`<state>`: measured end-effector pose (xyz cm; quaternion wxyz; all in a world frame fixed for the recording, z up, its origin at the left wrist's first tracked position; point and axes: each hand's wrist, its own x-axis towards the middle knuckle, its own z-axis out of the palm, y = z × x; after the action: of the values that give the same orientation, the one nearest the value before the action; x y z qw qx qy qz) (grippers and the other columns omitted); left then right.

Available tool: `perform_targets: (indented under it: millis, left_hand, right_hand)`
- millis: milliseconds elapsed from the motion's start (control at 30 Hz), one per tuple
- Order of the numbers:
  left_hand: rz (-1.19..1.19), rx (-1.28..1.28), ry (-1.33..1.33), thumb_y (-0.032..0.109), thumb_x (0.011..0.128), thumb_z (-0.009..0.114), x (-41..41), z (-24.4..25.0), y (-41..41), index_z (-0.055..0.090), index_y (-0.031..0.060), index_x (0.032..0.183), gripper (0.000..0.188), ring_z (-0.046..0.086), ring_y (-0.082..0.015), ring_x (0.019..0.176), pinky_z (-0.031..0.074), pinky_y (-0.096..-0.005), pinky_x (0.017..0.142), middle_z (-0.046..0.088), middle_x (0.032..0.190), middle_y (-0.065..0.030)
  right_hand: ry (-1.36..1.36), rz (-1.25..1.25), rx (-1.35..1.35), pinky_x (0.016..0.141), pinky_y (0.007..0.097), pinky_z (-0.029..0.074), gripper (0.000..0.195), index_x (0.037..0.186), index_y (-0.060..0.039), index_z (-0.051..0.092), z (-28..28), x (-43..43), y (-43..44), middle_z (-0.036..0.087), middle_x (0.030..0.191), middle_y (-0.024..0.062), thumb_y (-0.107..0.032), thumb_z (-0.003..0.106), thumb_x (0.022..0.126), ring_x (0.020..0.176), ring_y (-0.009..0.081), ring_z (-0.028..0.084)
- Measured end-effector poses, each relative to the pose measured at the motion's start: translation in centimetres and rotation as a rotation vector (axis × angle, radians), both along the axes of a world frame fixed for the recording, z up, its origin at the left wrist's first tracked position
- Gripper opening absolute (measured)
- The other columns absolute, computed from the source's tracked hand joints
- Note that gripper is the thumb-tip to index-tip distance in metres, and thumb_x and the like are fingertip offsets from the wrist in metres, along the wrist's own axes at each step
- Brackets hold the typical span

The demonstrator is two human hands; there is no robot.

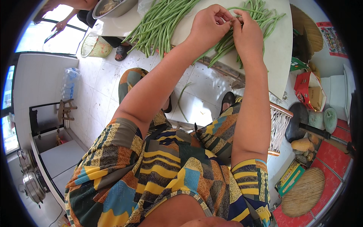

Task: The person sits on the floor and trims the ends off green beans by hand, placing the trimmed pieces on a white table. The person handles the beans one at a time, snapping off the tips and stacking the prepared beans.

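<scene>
My left hand [211,25] and my right hand [247,32] meet over the table, thumbs and fingertips pinched together. A long green bean [249,10] arcs from beside the fingertips; the pinched part is mostly hidden by my fingers. Under and around my right hand lies a loose pile of long green beans [227,46], with some ends over the table edge. A larger bundle of long green beans [163,27] lies left of my left hand, its tips hanging past the edge. Both piles rest on a pale tabletop [279,54].
A metal bowl [113,10] with food stands at the table's far left. Behind it, a person's hand [60,26] is near a phone [52,36]. A plastic basket [96,46] and a fallen bean [181,103] are on the tiled floor. A woven chair [279,127] stands right.
</scene>
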<state>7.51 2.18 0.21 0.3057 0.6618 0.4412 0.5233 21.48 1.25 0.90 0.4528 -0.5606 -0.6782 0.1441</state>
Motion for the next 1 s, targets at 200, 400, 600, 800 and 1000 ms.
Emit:
perform_targets:
  millis: [200,400,600,800,1000]
  left_hand:
    - [-0.011,-0.028,0.116,0.007,0.085,0.073,0.2,0.6,-2.8,0.071,0.0058,0.108,0.023,0.064,-0.0198,0.076,0.054,-0.0329,0.071,0.068,0.091,-0.0087]
    - [0.022,0.167,0.297,0.005,0.087,0.072,-0.6,-1.1,-4.1,0.072,0.0064,0.11,0.023,0.061,-0.0196,0.076,0.052,-0.0317,0.071,0.066,0.097,-0.0073]
    - [0.002,0.222,0.308,0.003,0.087,0.071,-0.9,-1.7,-4.3,0.072,0.0053,0.108,0.021,0.06,-0.0197,0.075,0.051,-0.0317,0.069,0.066,0.098,-0.0085]
    - [0.005,0.068,0.31,0.006,0.088,0.071,-1.1,-0.8,-4.8,0.072,0.0049,0.108,0.02,0.063,-0.0239,0.084,0.052,-0.0338,0.075,0.066,0.1,-0.0111]
    - [0.016,0.238,0.342,0.022,0.09,0.073,-0.4,-1.0,-7.6,0.062,-0.0008,0.125,0.043,0.053,-0.0376,0.119,0.045,-0.0446,0.101,0.06,0.128,-0.0183]
  right_hand:
    - [0.133,-0.081,-0.029,0.079,0.038,0.052,0.028,0.12,-0.0091,0.069,0.6,0.2,-0.1,0.073,0.096,0.0107,-0.02,0.061,0.096,0.08,0.025,0.065]
    - [-0.188,-0.204,0.185,0.086,0.0406,0.049,0.027,0.116,-0.0115,0.073,-1.0,1.8,1.2,0.07,0.092,0.0081,-0.022,0.066,0.092,0.095,0.0298,0.059]
    - [-0.384,-0.234,0.205,0.097,0.0441,0.044,0.026,0.113,-0.0136,0.074,-1.2,2.8,1.6,0.068,0.101,0.0114,-0.024,0.069,0.089,0.106,0.0329,0.055]
    - [-0.369,-0.242,0.146,0.099,0.0443,0.044,0.029,0.115,-0.0153,0.074,-1.2,2.0,1.1,0.065,0.114,0.0163,-0.026,0.072,0.088,0.111,0.0375,0.054]
    - [-0.384,-0.234,0.127,0.101,0.0446,0.045,0.031,0.117,-0.0139,0.073,-1.6,2.4,1.4,0.064,0.118,0.0161,-0.025,0.072,0.088,0.116,0.0384,0.053]
